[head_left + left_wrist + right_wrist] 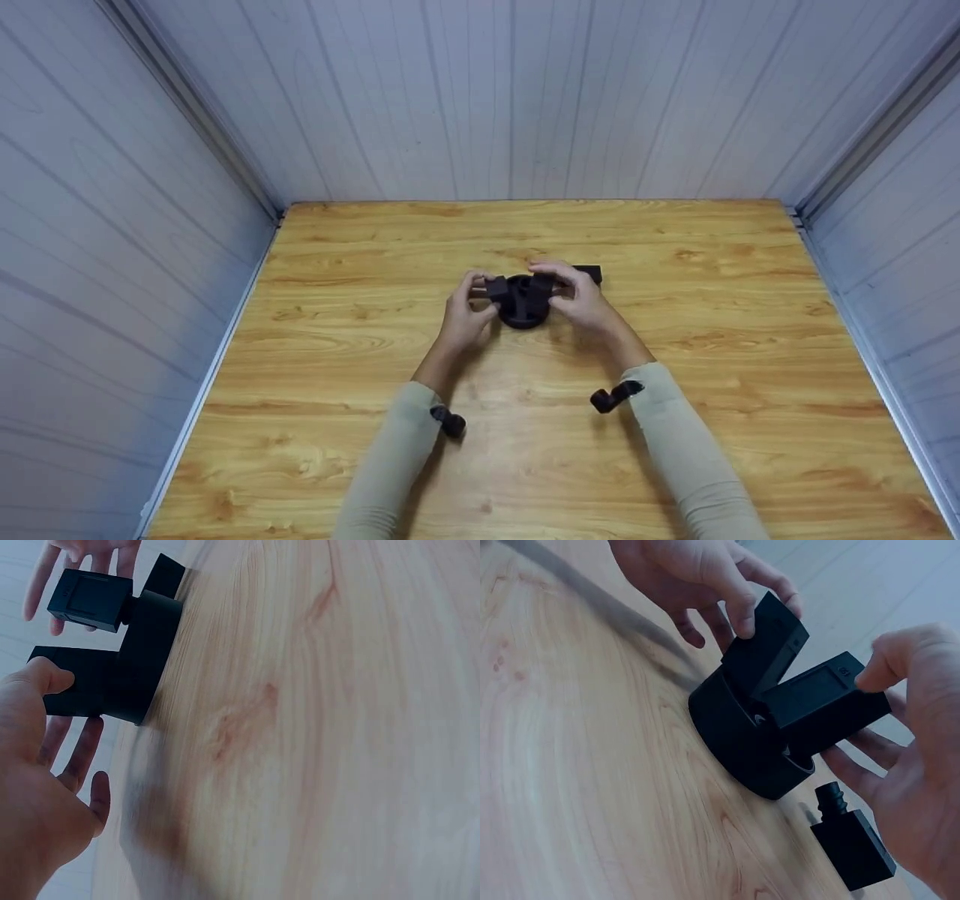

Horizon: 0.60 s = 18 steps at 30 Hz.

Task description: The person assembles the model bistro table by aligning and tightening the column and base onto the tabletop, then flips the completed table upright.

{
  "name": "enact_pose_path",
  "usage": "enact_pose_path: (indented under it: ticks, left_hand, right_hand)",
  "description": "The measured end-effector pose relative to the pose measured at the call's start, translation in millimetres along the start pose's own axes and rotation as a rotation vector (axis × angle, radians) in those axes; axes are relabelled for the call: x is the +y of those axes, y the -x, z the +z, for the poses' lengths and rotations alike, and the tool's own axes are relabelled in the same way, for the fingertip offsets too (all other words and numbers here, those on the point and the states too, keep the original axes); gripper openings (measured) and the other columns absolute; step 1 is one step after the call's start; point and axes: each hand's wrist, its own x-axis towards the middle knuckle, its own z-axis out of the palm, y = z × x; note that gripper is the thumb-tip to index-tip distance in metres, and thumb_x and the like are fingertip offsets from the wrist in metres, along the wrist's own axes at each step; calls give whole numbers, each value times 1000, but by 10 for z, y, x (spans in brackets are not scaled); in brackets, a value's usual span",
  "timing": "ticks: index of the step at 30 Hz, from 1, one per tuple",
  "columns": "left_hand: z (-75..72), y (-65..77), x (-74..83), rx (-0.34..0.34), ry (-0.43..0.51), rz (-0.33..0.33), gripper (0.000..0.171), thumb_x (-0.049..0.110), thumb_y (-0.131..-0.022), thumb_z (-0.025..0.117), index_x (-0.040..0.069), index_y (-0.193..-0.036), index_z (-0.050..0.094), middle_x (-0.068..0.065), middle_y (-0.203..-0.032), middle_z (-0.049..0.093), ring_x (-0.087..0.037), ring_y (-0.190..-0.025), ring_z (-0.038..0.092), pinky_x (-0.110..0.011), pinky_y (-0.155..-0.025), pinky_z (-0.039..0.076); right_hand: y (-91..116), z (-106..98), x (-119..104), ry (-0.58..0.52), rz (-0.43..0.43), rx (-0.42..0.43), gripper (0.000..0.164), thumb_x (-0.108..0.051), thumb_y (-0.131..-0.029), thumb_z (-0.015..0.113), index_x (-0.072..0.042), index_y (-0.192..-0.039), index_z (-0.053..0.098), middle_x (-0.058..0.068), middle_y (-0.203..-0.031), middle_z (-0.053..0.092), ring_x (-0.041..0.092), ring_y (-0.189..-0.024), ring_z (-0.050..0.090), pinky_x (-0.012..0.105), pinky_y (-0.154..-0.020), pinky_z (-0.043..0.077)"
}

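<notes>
A round black base (523, 319) with a raised rim sits on the wooden table. Two black rectangular blocks stand up from it, leaning apart. My left hand (466, 315) pinches the left block (765, 645) between thumb and fingers, and this block meets the base. The right block (829, 701) is gripped by my right hand (581, 296), thumb on one face and fingers on the other. In the left wrist view, a short neck shows between the right block and the base. How deep either block sits is hidden.
Another black block (855, 847) with a ribbed stub lies on the table (360, 337), behind my right hand. Pale panel walls (480, 97) stand at the back and both sides. Small black wrist cameras (615, 396) stick out from both sleeves.
</notes>
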Motion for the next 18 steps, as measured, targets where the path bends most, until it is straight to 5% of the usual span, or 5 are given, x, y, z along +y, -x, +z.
enact_pose_path:
  ticks: [8, 14, 18]
  left_hand:
    - [-62, 207, 699, -23, -15, -33, 36, 2, -99, 78, 13, -132, 66, -18, -135, 74, -36, -123, 76, -49, -104, 60]
    - [-56, 219, 764, -15, -25, -53, 39, -1, -96, 76, 10, -131, 65, -20, -135, 75, -38, -123, 76, -49, -104, 59]
    - [-39, 155, 539, -15, -6, -33, 41, 1, -95, 78, 19, -131, 67, -13, -132, 77, -31, -122, 77, -46, -106, 60]
  right_hand:
    - [8, -36, 10, 50, 37, 5, 47, 10, -100, 69, 4, -146, 71, 28, -154, 64, 21, -132, 64, 22, -97, 58]
    - [20, 10, 21, 106, 99, 55, 45, -5, -99, 85, 0, -142, 74, 23, -137, 66, 13, -111, 60, 36, -98, 59]
    - [31, 50, 20, 115, 110, 78, 42, -7, -98, 87, -3, -137, 75, 21, -139, 65, 16, -114, 60, 46, -102, 58]
